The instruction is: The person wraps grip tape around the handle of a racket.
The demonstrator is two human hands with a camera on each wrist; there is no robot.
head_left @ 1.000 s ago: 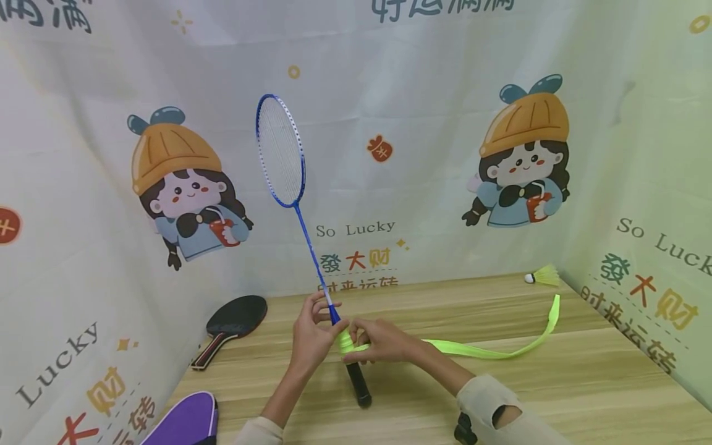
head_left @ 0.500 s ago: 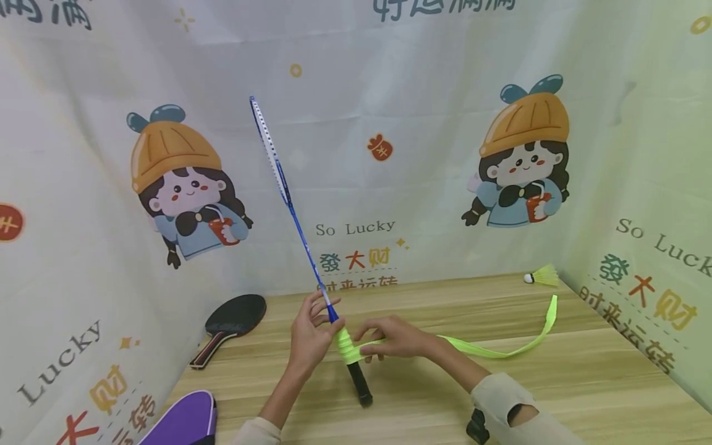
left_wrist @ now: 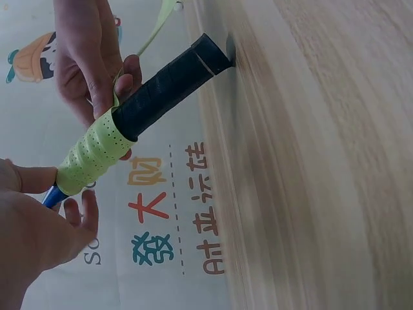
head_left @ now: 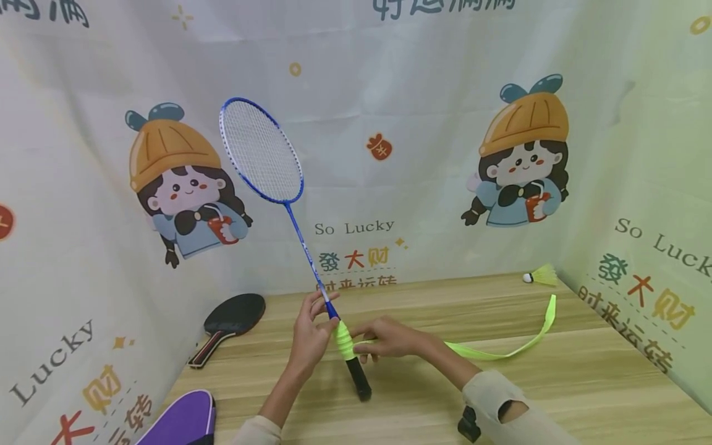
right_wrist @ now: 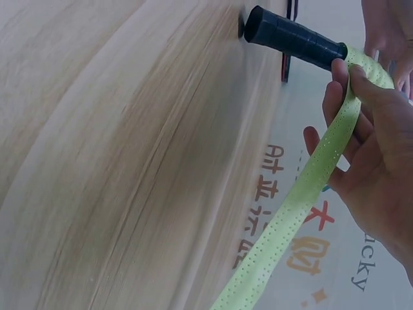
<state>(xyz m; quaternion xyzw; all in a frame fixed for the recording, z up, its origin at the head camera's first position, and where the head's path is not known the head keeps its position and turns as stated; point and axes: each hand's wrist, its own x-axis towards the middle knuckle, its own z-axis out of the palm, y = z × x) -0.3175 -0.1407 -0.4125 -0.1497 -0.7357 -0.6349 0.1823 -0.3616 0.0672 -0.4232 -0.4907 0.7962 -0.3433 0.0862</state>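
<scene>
A blue and white badminton racket [head_left: 295, 225] leans up to the left, its black handle end [head_left: 358, 378] low over the table. My left hand [head_left: 310, 337] pinches it at the blue cone above the handle. Lime-green perforated grip tape [left_wrist: 95, 154] winds round the upper part of the handle, while the lower part shows black. Beside the wrap, my right hand [head_left: 392, 339] pinches the tape between thumb and fingers, as the right wrist view also shows. From there the loose tape strip [head_left: 500, 355] trails right across the table, its far end curling upward.
A black table tennis bat [head_left: 236, 314] lies at the table's left edge. Nearer, a purple case [head_left: 186, 417] sits at the front left. A yellow shuttlecock [head_left: 541, 275] lies at the back right corner. Printed cloth [head_left: 423, 185] walls the wooden table [head_left: 556, 395] on three sides.
The racket has turned about its shaft, its head going from edge-on to showing its strings, and leans further left. The green wrap reaches a little lower; my right hand has shifted around the handle.
</scene>
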